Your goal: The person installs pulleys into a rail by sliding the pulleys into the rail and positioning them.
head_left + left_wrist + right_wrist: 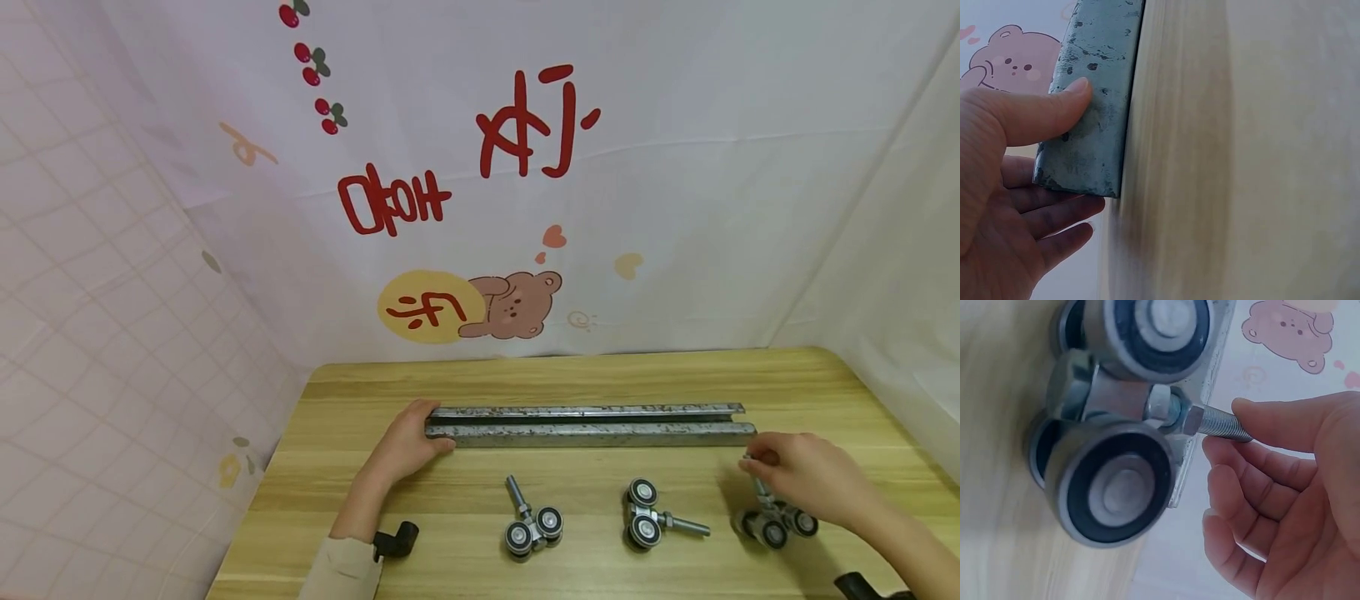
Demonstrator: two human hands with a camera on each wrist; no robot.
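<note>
A long steel channel rail [585,431], speckled with rust, lies crosswise on the table with its slot facing up. My left hand [408,440] grips its left end; in the left wrist view the thumb presses on the rail's side [1094,125] and the fingers reach behind it. My right hand [806,473] pinches the threaded bolt of a roller trolley [776,527], just off the rail's right end. Close up in the right wrist view, the trolley's rollers [1119,487] hang below thumb and forefinger on the bolt [1225,423]. Whether they touch the table I cannot tell.
Two more roller trolleys lie on the wooden table [450,533] in front of the rail: one at the middle [531,531], bolt pointing back, and another right of it [647,517], bolt pointing right. A printed white cloth [675,208] hangs behind the table.
</note>
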